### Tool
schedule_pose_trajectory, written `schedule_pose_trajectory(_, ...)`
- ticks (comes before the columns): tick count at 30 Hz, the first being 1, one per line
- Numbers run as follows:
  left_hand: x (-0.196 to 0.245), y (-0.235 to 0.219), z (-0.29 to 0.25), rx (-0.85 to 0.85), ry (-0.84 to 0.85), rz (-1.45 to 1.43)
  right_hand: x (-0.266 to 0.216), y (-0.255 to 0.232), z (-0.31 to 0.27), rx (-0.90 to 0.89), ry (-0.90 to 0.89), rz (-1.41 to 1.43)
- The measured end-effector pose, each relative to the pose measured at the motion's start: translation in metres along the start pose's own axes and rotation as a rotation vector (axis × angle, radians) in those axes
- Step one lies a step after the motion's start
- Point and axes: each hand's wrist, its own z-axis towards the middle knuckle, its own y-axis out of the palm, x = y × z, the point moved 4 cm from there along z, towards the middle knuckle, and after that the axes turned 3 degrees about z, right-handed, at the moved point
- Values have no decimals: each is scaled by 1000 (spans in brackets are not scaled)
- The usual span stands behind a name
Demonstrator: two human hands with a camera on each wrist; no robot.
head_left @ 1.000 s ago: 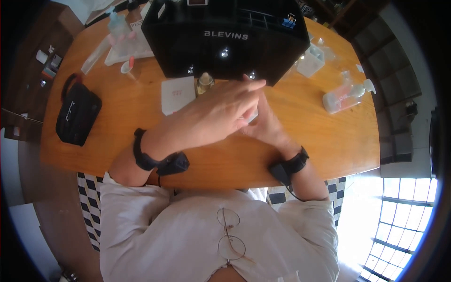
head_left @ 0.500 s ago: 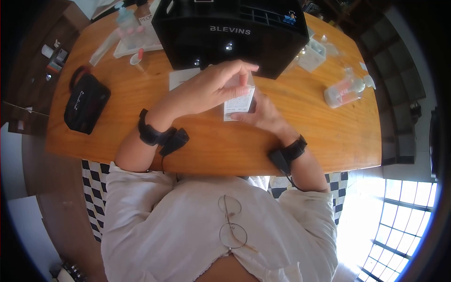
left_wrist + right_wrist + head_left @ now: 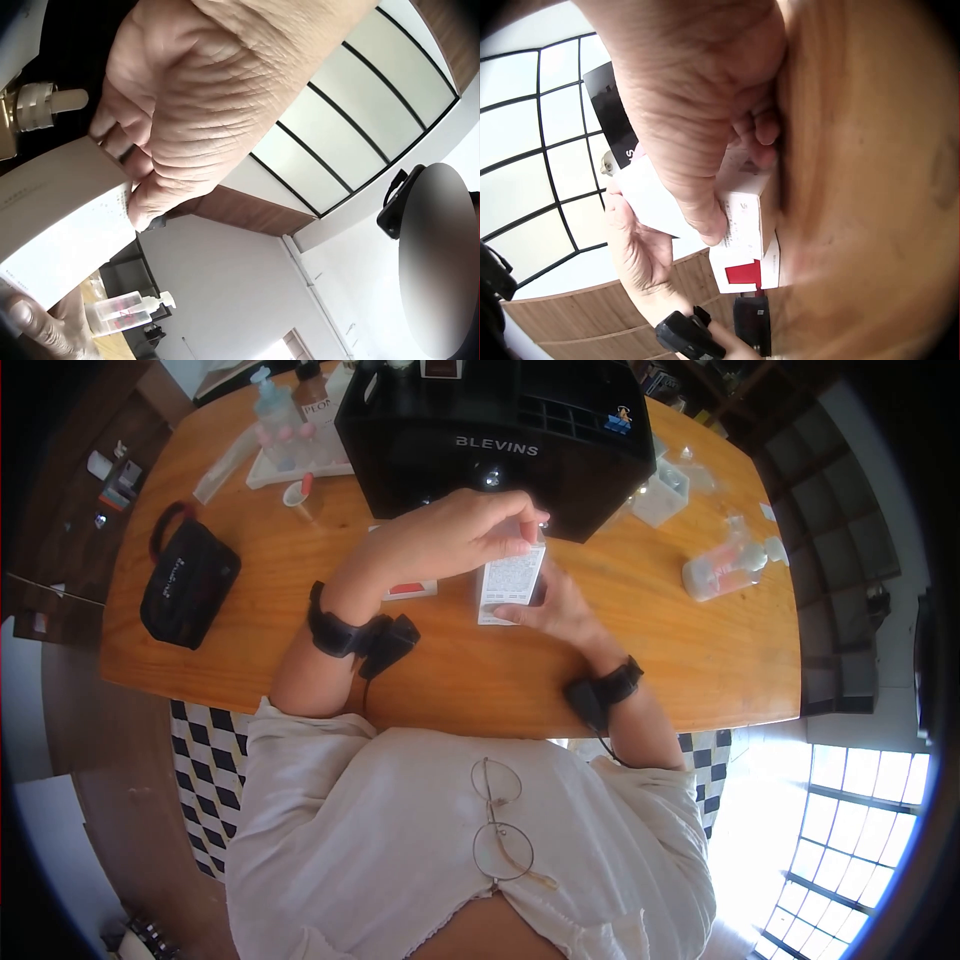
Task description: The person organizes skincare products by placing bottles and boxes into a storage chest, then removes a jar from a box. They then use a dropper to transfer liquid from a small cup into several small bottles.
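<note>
A small white carton [image 3: 512,580], its side covered in fine print, stands upright between my two hands in the head view. My left hand [image 3: 450,535] arches over its top and pinches the upper edge with thumb and fingers. Around the lower part grips my right hand [image 3: 565,608], the thumb lying across the printed side. In the left wrist view the carton [image 3: 67,217] reaches from the left fingertips down to the right thumb. The right wrist view shows the carton's lower end [image 3: 742,225] close over the wooden table. The left palm hides part of the top.
Behind the hands stands a large black case [image 3: 500,420] marked BLEVINS. A flat white box with red [image 3: 410,589] lies under the left forearm. A black pouch [image 3: 190,585] is at left, a pump bottle [image 3: 725,570] at right. A dropper bottle [image 3: 34,109] appears beside the carton.
My left hand has risen from in front of the carton to its top, exposing the printed side. The right hand keeps its hold. The head view has shifted slightly.
</note>
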Motion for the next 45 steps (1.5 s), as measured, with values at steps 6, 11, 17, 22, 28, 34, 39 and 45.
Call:
schedule_pose_trajectory(6, 3, -19, -1, -44, -32, 31, 1, 1, 3, 8, 27, 73)
schedule_pose_trajectory(11, -6, -22, 0, -64, 15, 22, -1, -1, 6, -17, 35, 68)
schedule_pose_trajectory(17, -12, -17, 8, -32, 23, -54, 5, -2, 5, -9, 43, 105)
schedule_pose_trajectory(22, -14, -15, 8, -9, 80, -103, 9, -3, 3, 3, 19, 25)
schedule_pose_trajectory(28, -19, -11, 8, 14, 153, -18, 11, -1, 5, -2, 22, 60)
schedule_pose_trajectory(34, -23, -8, 8, 72, 147, -14, 5, -1, 6, -30, 67, 31)
schedule_pose_trajectory(39, -25, -13, 8, 17, 210, -67, 8, 0, 5, -41, 71, 30)
schedule_pose_trajectory(45, -19, -17, 7, 12, 172, -69, 8, -1, 3, -54, 98, 97)
